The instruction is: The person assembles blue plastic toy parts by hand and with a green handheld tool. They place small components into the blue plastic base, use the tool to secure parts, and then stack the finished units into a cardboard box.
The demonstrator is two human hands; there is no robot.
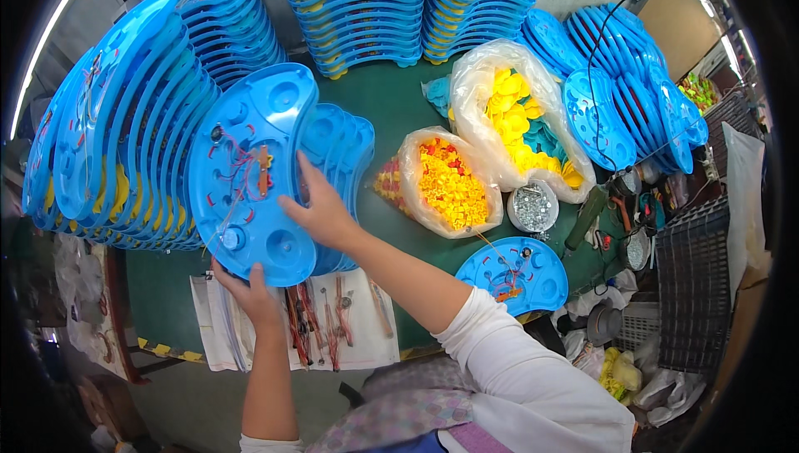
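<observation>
I hold a blue curved plastic shell (220, 228), tilted up, over the left of the table. Red wires (241, 166) and a small orange-brown circuit board (265, 171) sit on its inner face. My left hand (252, 293) grips its lower edge, and my right hand (323, 210) holds its inner curved edge, fingertips partly hidden. Behind it lie more blue shells (354, 141) in a short pile. Below, a white cloth (366, 345) carries several bundles of wires (308, 320). Another wired blue shell (541, 274) rests near my right forearm.
Tall stacks of blue shells stand at the left (158, 120) and back (358, 16), with more leaning at the right (599, 116). Plastic bags hold small yellow and red parts (454, 186) and yellow and teal pieces (508, 112). A tub of screws (533, 206) and a green-handled tool (587, 218) lie nearby.
</observation>
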